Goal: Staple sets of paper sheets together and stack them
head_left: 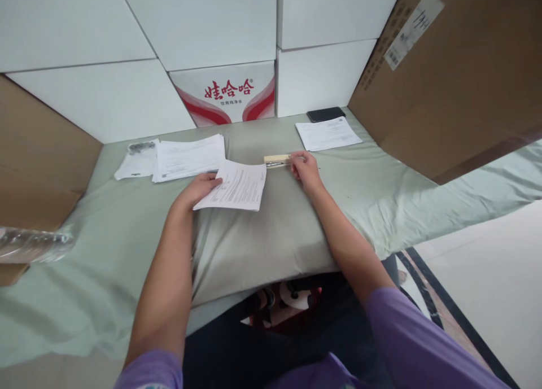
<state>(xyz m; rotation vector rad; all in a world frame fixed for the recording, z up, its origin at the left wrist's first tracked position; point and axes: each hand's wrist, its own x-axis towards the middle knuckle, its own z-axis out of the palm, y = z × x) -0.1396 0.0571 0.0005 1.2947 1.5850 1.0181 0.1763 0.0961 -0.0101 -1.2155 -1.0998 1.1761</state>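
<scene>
My left hand (201, 189) grips a thin stack of printed papers (237, 187) by its left edge, thumb on top. The stack is tilted a little above the cloth. My right hand (304, 169) is closed around the right end of a cream stapler (276, 159) with a metal part along its lower side. The stapler's left end meets or lies very near the upper right corner of the held papers; I cannot tell whether paper is between its jaws. Behind my left hand lies a thicker pile of printed sheets (188, 156).
A clear plastic bag (138, 162) with small dark items lies left of the pile. Other papers (328, 134) and a black phone (326, 114) lie at the back right. White boxes (224, 95) line the back; brown cartons (444, 84) flank the sides. A plastic bottle (34, 245) is far left.
</scene>
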